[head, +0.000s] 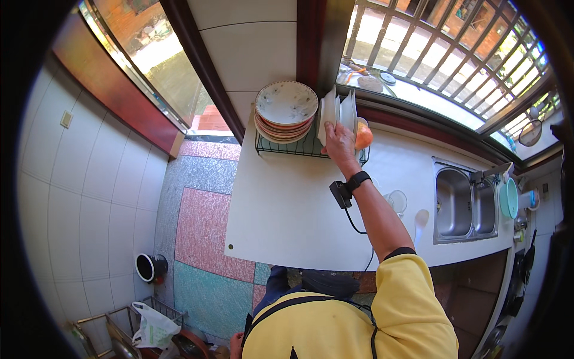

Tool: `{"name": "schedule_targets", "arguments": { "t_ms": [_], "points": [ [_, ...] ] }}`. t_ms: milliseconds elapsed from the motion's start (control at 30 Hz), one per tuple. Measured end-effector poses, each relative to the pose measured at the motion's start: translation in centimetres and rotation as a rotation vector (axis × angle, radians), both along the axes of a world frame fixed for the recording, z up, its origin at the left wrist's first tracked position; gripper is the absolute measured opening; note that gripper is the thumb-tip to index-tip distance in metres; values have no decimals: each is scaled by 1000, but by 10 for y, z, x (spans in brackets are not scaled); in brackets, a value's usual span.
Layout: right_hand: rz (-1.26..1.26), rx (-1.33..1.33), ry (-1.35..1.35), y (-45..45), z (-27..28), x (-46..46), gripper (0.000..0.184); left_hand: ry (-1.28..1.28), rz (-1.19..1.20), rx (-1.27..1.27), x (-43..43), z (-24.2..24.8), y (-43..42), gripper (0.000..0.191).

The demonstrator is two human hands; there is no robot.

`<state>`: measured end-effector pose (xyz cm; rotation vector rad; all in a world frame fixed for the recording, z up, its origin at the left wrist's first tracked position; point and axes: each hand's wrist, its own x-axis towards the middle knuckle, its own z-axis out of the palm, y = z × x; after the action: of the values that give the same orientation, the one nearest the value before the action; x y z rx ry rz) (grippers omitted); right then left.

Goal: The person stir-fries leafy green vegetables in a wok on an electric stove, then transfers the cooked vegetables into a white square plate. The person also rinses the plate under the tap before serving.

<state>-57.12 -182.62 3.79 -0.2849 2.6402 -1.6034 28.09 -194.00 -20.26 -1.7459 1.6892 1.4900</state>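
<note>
My right hand reaches far forward over the counter and grips the near edge of a white dish. More white dishes stand on edge beside it in a dark wire dish rack. The hand covers part of their lower edges. To the left, a stack of floral-patterned plates lies flat on the rack. An orange-red rounded item sits at the rack's right end. My left hand hangs low at my side, only partly visible; its fingers cannot be made out.
On the white counter are a clear glass mug and a pale spoon. A double steel sink is at right, with a turquoise basin beyond. A cable trails from my wrist device. A black bucket stands on the floor.
</note>
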Motion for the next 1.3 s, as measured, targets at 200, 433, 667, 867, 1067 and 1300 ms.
{"name": "schedule_targets", "arguments": {
  "t_ms": [200, 433, 667, 867, 1067, 1300],
  "points": [
    [-5, -276, -160, 11, 21, 7, 35, 66, -104, -30, -85, 75, -80, 24],
    [-27, -412, -75, 43, 91, 70, 37, 170, -155, 3, -172, 134, -167, 21],
    [-69, -219, 93, 105, 129, 201, 31, 437, -473, 8, -319, 178, -210, 21],
    [-79, 224, 417, 183, 123, 318, 15, 560, -631, 278, -428, 225, -114, 26],
    [-14, 457, 247, 272, 89, 406, 23, 577, -759, 601, -475, 243, 32, 44],
    [12, 577, 322, 407, 56, 458, 12, 481, -818, 1066, -482, 244, 232, 76]
  ]
}}
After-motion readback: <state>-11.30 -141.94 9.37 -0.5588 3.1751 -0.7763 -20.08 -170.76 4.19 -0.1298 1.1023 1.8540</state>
